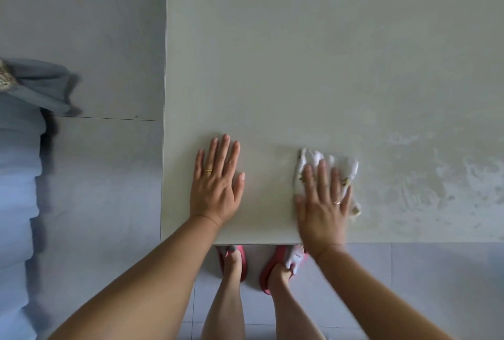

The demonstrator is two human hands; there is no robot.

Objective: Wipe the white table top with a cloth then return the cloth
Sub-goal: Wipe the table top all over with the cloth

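The right grip [323,203] is laid flat on the white cloth [345,168], its fingers straight and spread with nothing curled round it. The cloth is pressed to the desk [300,67] under the palm and is bunched out past the fingertips. The left grip [216,184] is likewise flat and apart, set on bare desk well to the left of the cloth and holding nothing (a brace, it is judged). Wiping is judged to be in hand; the return of the cloth is not yet begun.

The near edge is met just behind the right wrist. A stroke drawn back toward the body could carry the cloth over that edge onto the floor [436,285], since it is only pressed, not clasped. The loose corner by the little finger could also be folded under. Damp streaks [436,184] are seen to the right of this grip, and wide open desk is offered ahead and rightward. The desk's left edge is near beyond the left grip.
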